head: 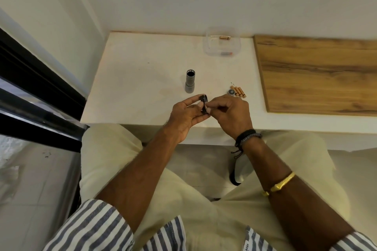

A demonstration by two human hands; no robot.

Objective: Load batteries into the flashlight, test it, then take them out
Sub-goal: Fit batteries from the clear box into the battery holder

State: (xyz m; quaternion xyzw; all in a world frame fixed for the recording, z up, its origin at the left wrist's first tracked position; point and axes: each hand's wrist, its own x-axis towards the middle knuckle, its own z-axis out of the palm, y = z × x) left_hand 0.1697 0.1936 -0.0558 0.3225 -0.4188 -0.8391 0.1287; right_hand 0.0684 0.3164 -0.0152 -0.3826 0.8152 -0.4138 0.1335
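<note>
The grey flashlight body (190, 81) stands upright on the white table (132, 79), its open end facing up. Just in front of it my left hand (186, 117) grips a small black battery holder (204, 105) above the table's front edge. My right hand (231, 113) meets it from the right, fingertips pinching at the holder's side; what they pinch is hidden. Three gold batteries (239, 92) lie side by side to the right, next to the flashlight's round tail cap (231, 92).
A clear plastic box (222, 45) with more batteries inside sits at the table's back edge. A wooden board (318, 73) covers the right part of the surface. A dark window frame (40, 96) runs along the left. My lap is below the table edge.
</note>
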